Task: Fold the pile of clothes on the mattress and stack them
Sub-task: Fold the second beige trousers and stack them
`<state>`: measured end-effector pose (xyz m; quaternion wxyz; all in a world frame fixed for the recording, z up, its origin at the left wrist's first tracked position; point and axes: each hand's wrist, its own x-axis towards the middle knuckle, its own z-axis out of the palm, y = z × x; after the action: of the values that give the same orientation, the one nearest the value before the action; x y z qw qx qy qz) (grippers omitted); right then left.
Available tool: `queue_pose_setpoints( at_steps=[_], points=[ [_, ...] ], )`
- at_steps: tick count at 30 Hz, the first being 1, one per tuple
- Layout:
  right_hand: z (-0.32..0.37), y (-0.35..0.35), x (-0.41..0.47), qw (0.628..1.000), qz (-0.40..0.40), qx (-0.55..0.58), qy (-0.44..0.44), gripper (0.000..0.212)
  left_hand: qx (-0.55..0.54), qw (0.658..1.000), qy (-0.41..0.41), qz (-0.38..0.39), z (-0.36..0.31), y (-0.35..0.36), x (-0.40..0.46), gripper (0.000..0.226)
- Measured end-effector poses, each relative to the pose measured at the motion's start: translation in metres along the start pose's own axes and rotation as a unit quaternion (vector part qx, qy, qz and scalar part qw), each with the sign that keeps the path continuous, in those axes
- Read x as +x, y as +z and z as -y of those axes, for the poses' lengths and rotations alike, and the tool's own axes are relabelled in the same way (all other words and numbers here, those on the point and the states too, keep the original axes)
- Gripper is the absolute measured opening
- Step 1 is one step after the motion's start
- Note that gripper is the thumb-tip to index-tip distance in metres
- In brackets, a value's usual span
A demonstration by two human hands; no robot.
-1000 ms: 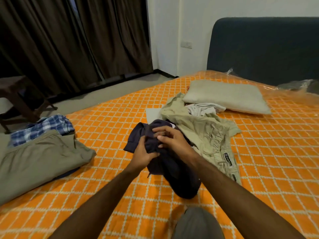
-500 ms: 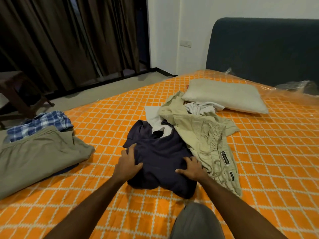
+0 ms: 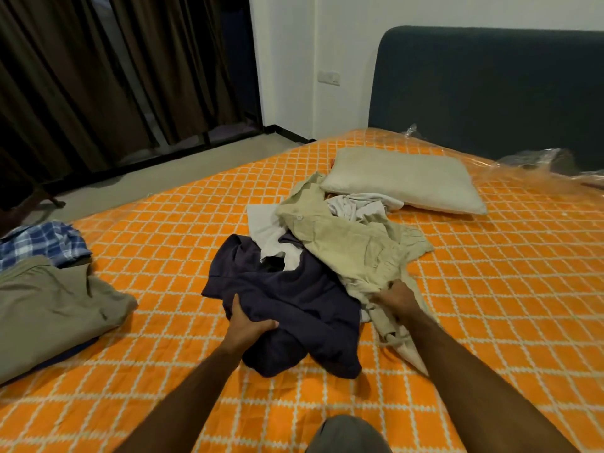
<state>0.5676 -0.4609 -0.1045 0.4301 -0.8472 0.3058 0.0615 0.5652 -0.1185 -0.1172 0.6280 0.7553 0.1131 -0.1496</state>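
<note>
Half a second back I had both palms flat on the navy garment (image 3: 287, 308), pressing it out on the mattress (image 3: 490, 305); now that has changed. My left hand (image 3: 246, 325) has bunched the near left edge of the navy cloth and grips it, thumb up over the fold. My right hand (image 3: 397, 299) has slid off the navy piece to its right side and its fingers are curled into the beige garment (image 3: 353, 243) that overlaps it, so it is grasping that cloth, though I cannot tell whether any navy fabric is caught in there as well. The navy garment lies crumpled in front of me, still at the near edge of the unfolded pile, with a white piece (image 3: 268, 227) tucked behind it and the pillow (image 3: 402, 181) beyond. I read this as separating the two pieces: the beige one has to come clear before the navy one can be spread and folded. The folded stack (image 3: 55, 308) waits well to the left, an olive piece on top of a blue checked shirt (image 3: 42, 240), so the task looks partly done.
</note>
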Motion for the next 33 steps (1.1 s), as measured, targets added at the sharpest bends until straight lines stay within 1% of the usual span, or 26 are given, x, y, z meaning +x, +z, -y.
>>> queue_pose_setpoints(
  at_steps=[2, 3, 4, 5, 7, 8, 9, 10, 11, 12, 13, 14, 15, 17, 18, 20, 23, 24, 25, 26, 27, 28, 29, 31, 32, 33],
  points=[
    [0.015, -0.006, -0.002, 0.988, -0.024, 0.139, -0.055, 0.03, -0.019, 1.0, 0.006, 0.006, -0.008, 0.022, 0.006, 0.116],
    [0.031, -0.012, -0.006, 0.974, -0.03, 0.209, -0.077, 0.018, -0.026, 0.999, 0.014, 0.011, -0.014, 0.036, 0.009, 0.111],
    [0.049, -0.017, -0.014, 0.959, -0.029, 0.261, -0.107, 0.015, -0.045, 0.999, 0.025, 0.013, -0.02, 0.054, 0.013, 0.105],
    [0.07, -0.026, -0.02, 0.946, -0.024, 0.289, -0.148, 0.019, -0.068, 0.997, 0.033, 0.023, -0.032, 0.077, 0.018, 0.098],
    [0.109, -0.042, -0.041, 0.922, 0.0, 0.303, -0.24, 0.03, -0.14, 0.989, 0.008, 0.051, -0.057, 0.124, 0.025, 0.079],
    [0.129, -0.051, -0.051, 0.91, 0.017, 0.298, -0.289, 0.035, -0.184, 0.979, -0.006, 0.089, -0.07, 0.146, 0.029, 0.066],
    [0.146, -0.059, -0.061, 0.899, 0.032, 0.284, -0.332, 0.038, -0.197, 0.972, -0.02, 0.131, -0.084, 0.162, 0.027, 0.052],
    [0.162, -0.068, -0.071, 0.89, 0.043, 0.267, -0.368, 0.038, -0.178, 0.968, -0.027, 0.173, -0.092, 0.171, 0.029, 0.035],
    [0.175, -0.076, -0.08, 0.883, 0.048, 0.251, -0.393, 0.038, -0.132, 0.972, -0.017, 0.192, -0.104, 0.172, 0.025, 0.025],
    [0.185, -0.083, -0.086, 0.876, 0.056, 0.241, -0.414, 0.037, -0.093, 0.98, 0.021, 0.176, -0.112, 0.167, 0.024, 0.026],
    [0.197, -0.088, -0.092, 0.87, 0.063, 0.236, -0.428, 0.038, -0.052, 0.986, 0.084, 0.132, -0.122, 0.153, 0.021, 0.029],
    [0.202, -0.091, -0.096, 0.867, 0.073, 0.231, -0.435, 0.039, -0.041, 0.985, 0.147, 0.079, -0.125, 0.141, 0.017, 0.028],
    [0.211, -0.091, -0.103, 0.863, 0.083, 0.226, -0.445, 0.038, -0.059, 0.979, 0.194, 0.024, -0.134, 0.118, 0.007, 0.023],
    [0.219, -0.081, -0.116, 0.857, 0.106, 0.203, -0.462, 0.037, -0.109, 0.95, 0.277, -0.093, -0.147, 0.071, -0.01, 0.011],
    [0.222, -0.074, -0.124, 0.855, 0.12, 0.189, -0.468, 0.036, -0.105, 0.934, 0.315, -0.131, -0.158, 0.045, -0.021, 0.026],
    [0.229, -0.055, -0.145, 0.846, 0.16, 0.146, -0.487, 0.037, -0.036, 0.915, 0.368, -0.159, -0.173, -0.013, -0.03, 0.061],
    [0.237, -0.037, -0.175, 0.816, 0.23, 0.091, -0.523, 0.04, 0.072, 0.931, 0.354, -0.061, -0.197, -0.076, -0.042, 0.094],
    [0.242, -0.033, -0.186, 0.802, 0.251, 0.08, -0.536, 0.04, 0.099, 0.929, 0.357, -0.02, -0.204, -0.095, -0.054, 0.102],
    [0.247, -0.031, -0.197, 0.787, 0.277, 0.067, -0.547, 0.039, 0.133, 0.914, 0.382, 0.013, -0.209, -0.113, -0.066, 0.109],
    [0.252, -0.029, -0.207, 0.774, 0.298, 0.046, -0.556, 0.039, 0.178, 0.887, 0.425, 0.035, -0.215, -0.128, -0.079, 0.112],
    [0.257, -0.025, -0.218, 0.758, 0.32, 0.021, -0.568, 0.041, 0.237, 0.844, 0.479, 0.045, -0.221, -0.143, -0.093, 0.107],
    [0.26, -0.021, -0.228, 0.74, 0.338, -0.013, -0.581, 0.047, 0.307, 0.788, 0.532, 0.046, -0.226, -0.154, -0.105, 0.093],
    [0.262, -0.012, -0.238, 0.715, 0.357, -0.062, -0.597, 0.052, 0.39, 0.718, 0.575, 0.042, -0.227, -0.166, -0.116, 0.073],
    [0.247, 0.018, -0.251, 0.664, 0.409, -0.165, -0.604, 0.049, 0.56, 0.572, 0.598, 0.039, -0.209, -0.182, -0.134, 0.035],
    [0.233, 0.034, -0.252, 0.659, 0.42, -0.219, -0.585, 0.051, 0.629, 0.513, 0.582, 0.055, -0.19, -0.188, -0.142, 0.025],
    [0.214, 0.053, -0.254, 0.67, 0.44, -0.26, -0.539, 0.057, 0.683, 0.468, 0.554, 0.085, -0.161, -0.194, -0.154, 0.022]
  ],
)
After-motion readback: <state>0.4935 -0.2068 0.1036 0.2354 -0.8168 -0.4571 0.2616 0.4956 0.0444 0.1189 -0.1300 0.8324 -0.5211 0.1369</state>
